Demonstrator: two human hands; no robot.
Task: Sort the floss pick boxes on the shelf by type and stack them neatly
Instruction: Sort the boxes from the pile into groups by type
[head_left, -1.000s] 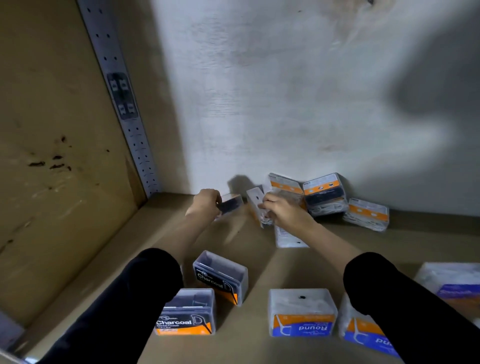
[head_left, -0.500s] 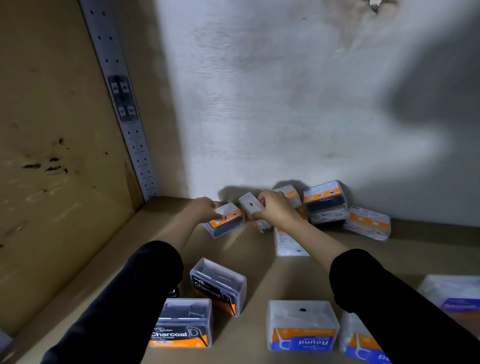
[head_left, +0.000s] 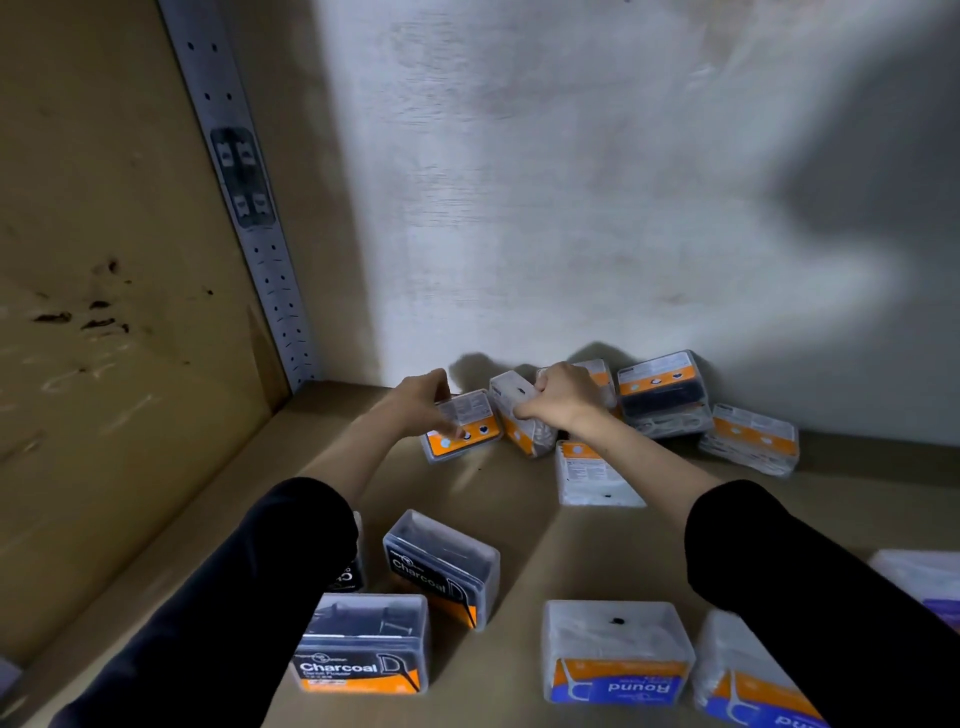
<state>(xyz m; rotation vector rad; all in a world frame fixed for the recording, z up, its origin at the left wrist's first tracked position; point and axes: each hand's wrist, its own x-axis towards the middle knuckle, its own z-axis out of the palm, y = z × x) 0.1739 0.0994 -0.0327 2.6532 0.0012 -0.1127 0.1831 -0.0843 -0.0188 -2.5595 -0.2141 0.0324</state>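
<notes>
left hand (head_left: 421, 402) grips orange-label box (head_left: 462, 428) mid frame | right hand (head_left: 563, 397) pinches white box (head_left: 519, 418) beside it | both look light, stiff, slick; best held across the side walls

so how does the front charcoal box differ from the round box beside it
Contents: the front Charcoal box looks dark inside, the Round box white.
Label: the front Charcoal box has a black band over orange, the Round box a blue band under orange.
Lettering: on the front Charcoal box it reads upright from this view, on the Round box upside down.
Both are clear plastic boxes resting on the shelf.
</notes>
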